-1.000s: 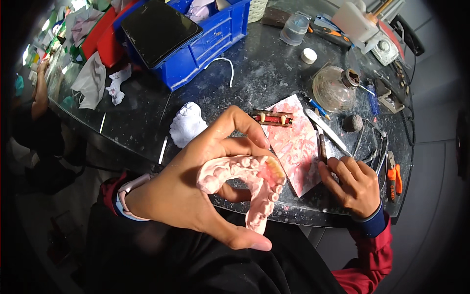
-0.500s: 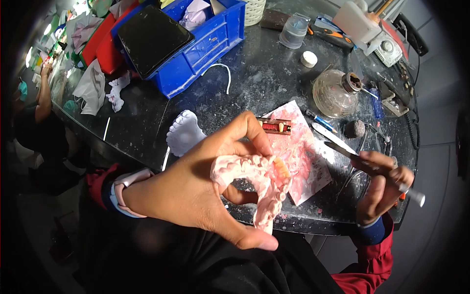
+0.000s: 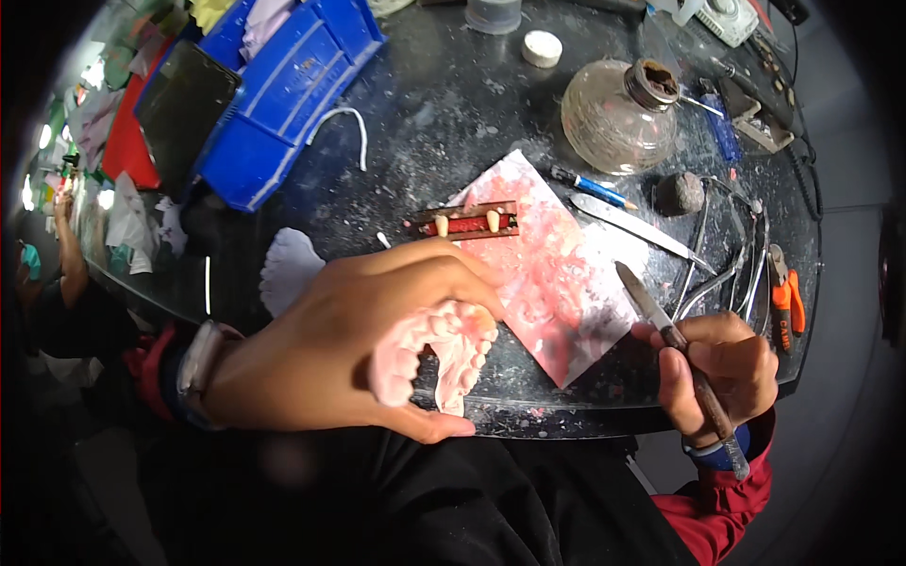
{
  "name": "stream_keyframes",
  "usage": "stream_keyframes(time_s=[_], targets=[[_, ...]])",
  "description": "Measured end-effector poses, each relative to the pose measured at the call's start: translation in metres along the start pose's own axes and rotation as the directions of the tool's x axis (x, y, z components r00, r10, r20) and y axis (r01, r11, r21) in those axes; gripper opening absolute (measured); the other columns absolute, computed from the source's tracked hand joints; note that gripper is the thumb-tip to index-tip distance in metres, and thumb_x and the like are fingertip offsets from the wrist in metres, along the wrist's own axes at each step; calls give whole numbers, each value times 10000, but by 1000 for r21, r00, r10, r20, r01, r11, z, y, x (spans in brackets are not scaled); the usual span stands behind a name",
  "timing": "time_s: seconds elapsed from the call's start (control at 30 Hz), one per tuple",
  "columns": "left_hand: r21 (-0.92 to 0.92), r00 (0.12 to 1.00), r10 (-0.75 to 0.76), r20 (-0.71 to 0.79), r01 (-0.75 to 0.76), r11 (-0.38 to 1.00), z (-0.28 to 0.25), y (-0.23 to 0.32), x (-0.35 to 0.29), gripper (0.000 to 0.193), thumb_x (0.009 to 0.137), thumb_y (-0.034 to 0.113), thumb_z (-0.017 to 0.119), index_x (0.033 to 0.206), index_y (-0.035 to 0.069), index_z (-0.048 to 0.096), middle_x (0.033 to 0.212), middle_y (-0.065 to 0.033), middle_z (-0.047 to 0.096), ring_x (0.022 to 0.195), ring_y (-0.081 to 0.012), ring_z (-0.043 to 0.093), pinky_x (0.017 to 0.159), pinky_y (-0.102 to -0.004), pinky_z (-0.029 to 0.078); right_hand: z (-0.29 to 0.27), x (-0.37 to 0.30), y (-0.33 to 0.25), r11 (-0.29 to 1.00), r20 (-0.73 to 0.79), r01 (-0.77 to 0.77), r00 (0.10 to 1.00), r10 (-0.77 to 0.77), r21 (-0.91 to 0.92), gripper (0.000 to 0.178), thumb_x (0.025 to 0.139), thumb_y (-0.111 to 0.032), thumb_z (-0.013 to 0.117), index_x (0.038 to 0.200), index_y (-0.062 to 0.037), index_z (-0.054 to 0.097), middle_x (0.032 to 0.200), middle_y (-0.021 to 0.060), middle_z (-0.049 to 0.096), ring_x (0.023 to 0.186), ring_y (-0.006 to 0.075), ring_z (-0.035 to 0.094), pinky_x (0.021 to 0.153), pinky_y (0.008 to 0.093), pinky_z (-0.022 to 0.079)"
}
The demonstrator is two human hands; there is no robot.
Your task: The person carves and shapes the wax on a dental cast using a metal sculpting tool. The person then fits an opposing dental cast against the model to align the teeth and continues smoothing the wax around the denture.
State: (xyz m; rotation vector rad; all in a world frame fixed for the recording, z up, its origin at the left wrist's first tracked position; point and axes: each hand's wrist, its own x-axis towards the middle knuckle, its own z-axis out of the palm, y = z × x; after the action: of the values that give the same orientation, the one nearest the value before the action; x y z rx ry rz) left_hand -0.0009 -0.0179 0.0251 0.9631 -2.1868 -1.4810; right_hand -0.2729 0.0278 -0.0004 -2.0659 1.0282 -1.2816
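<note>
My left hand [image 3: 330,330] is closed around a pink-white dental cast [image 3: 401,363], a horseshoe of moulded teeth with a yellowish patch at its front. In my right hand [image 3: 722,373] is a wax knife [image 3: 670,328], its wooden handle in the fist and its blade angled up and left. Between the hands lies a white sheet [image 3: 595,330] smeared with pink wax. On the sheet's left corner rests a strip of red wax [image 3: 467,224] bearing two tooth-shaped pieces. A second, white dental cast [image 3: 288,269] sits behind my left hand, partly covered by it.
A glass spirit burner [image 3: 618,118] stands beyond the sheet, near a white cap [image 3: 542,49]. A pale knife [image 3: 628,224], a blue pencil [image 3: 604,191] and orange-handled pliers [image 3: 785,297] lie to the right. A blue bin [image 3: 283,104] occupies the far left. Another person's arm [image 3: 71,241] shows there.
My left hand has moved left and tilted the cast. The wax knife has turned in my right hand, its handle now pointing down toward me. The view has shifted nearer the sheet.
</note>
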Motion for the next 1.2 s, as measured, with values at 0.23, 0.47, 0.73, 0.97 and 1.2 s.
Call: stream_keyframes(time_s=[0.23,0.47,0.73,0.97,1.2], targets=[[121,977,194,86,-203,972,9,-7,31,516,530,140,803,939,-5,524,1252,-191,413,1031,-291,523,824,-345,446,13,15,7,932,227,34,973,52,-361,233,632,70,653,852,29,591,790,152,632,678,220,644,535,254,504],[46,983,82,167,-91,995,5,-4,37,487,555,117,784,945,3,516,1268,-214,390,1116,-312,470,875,-348,433,11,30,21,927,326,120,945,3,-355,298,662,10,652,957,-2,613,877,129,639,648,189,640,473,235,493],[58,975,44,217,-57,997,3,-2,38,473,572,86,761,951,-9,495,1255,-242,386,1124,-326,460,883,-338,437,1,51,24,929,534,212,845,-18,-303,295,654,-25,638,935,55,597,866,147,602,756,228,643,502,250,543],[73,974,115,193,-131,989,3,-6,40,479,565,67,739,957,-25,480,1232,-230,404,1113,-331,465,886,-348,439,-15,59,33,937,642,256,765,-47,-237,279,669,-27,641,934,51,602,895,172,609,709,227,645,502,253,557],[53,963,81,258,-98,994,-1,-6,36,490,576,69,727,988,-33,482,1239,-221,398,1100,-337,474,876,-350,446,-12,50,33,906,630,331,771,-98,-265,321,660,-47,656,962,48,602,875,173,616,787,232,642,548,256,547]])
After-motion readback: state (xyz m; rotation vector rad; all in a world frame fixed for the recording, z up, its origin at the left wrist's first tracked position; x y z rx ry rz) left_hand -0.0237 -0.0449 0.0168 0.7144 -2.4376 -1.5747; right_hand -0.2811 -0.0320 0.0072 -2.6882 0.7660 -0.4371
